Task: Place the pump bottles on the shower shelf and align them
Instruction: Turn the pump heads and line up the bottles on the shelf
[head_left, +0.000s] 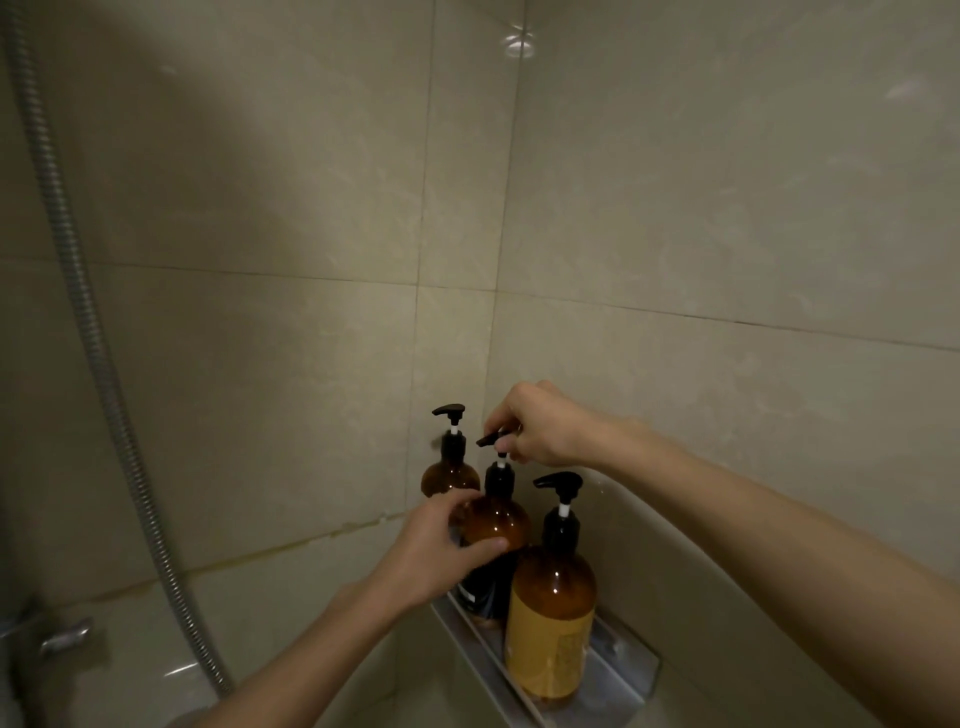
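Both hands' fingers are gripping the middle bottle (493, 525): left hand (436, 551) its body, right hand (540, 423) its pump; twisting hard is risking knocking the near bottle (553, 618) off the narrow shelf (623, 670).

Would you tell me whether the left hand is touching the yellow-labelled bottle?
No, the left hand grips the middle bottle; the yellow-labelled bottle stands untouched nearer the camera.

Left grip (441, 545) cupped, right grip (540, 423) seemingly pinched, both forearms outstretched.

Two bare forearms, sleeveless, no rings visible.
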